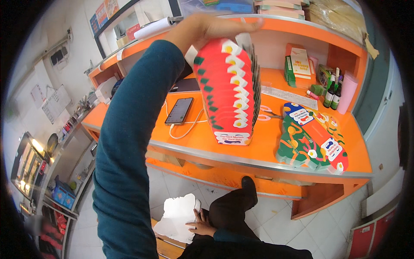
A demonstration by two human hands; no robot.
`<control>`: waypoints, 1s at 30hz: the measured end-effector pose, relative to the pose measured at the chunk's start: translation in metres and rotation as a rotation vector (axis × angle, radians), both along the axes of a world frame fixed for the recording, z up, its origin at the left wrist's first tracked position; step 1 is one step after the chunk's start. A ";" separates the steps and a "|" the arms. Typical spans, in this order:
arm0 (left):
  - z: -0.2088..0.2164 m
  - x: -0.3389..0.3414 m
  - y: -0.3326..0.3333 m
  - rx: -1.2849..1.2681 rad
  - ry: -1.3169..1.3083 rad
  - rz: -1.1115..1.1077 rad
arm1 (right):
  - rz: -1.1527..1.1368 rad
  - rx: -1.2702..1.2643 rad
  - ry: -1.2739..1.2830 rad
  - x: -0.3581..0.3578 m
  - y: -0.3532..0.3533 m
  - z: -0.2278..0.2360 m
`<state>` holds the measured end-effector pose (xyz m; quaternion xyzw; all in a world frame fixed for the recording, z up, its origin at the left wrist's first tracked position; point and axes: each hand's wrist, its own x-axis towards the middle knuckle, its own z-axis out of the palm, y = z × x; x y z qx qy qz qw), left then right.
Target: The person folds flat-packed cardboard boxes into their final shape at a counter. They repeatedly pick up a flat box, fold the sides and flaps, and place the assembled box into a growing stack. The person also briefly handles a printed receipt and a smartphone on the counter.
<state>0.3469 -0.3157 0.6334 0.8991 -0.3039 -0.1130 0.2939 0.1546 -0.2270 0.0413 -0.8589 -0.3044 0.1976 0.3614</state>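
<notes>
My left arm reaches up and across. My left hand (211, 29), its visible finger stretched out, lies over the top of a tall stack of nested red paper food boxes (222, 93) on the orange table; its other fingers are partly hidden. Egg and leaf prints run up the stack's side. Low beside my leg, my right hand (202, 225) rests with spread fingers on the edge of a pile of white flat cardboard blanks (177, 216). To the right on the table lie flat printed carton blanks (311, 138) in green, red and blue.
A phone (180, 111) with a white cable lies left of the stack. Pink-handled scissors (269, 114) lie right of it. Dark bottles (333, 95), a pink cup (346, 93) and small cartons (298, 67) stand farther back under an orange shelf. My shoe (249, 188) is below the table edge.
</notes>
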 end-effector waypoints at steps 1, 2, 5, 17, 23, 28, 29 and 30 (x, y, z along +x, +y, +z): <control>0.000 0.003 -0.006 0.066 0.017 -0.030 | -0.006 0.005 0.004 0.002 -0.002 -0.002; 0.000 0.002 -0.009 0.138 0.037 -0.044 | -0.003 0.007 0.017 0.002 -0.002 0.001; -0.003 0.000 -0.020 0.232 0.068 -0.069 | -0.004 0.025 0.036 0.000 -0.001 0.003; 0.040 0.027 -0.010 0.394 0.393 -0.165 | 0.016 0.095 -0.006 0.002 -0.001 -0.003; -0.020 0.036 -0.022 0.294 0.084 -0.051 | -0.008 0.122 -0.044 0.006 -0.005 -0.013; -0.029 0.042 -0.026 0.293 0.027 -0.061 | -0.014 0.091 -0.012 0.008 -0.004 -0.012; -0.025 0.040 -0.028 0.294 0.013 -0.059 | -0.010 0.108 -0.016 0.008 -0.004 -0.011; -0.020 0.039 -0.028 0.301 -0.001 -0.053 | -0.006 0.125 -0.020 0.007 -0.004 -0.011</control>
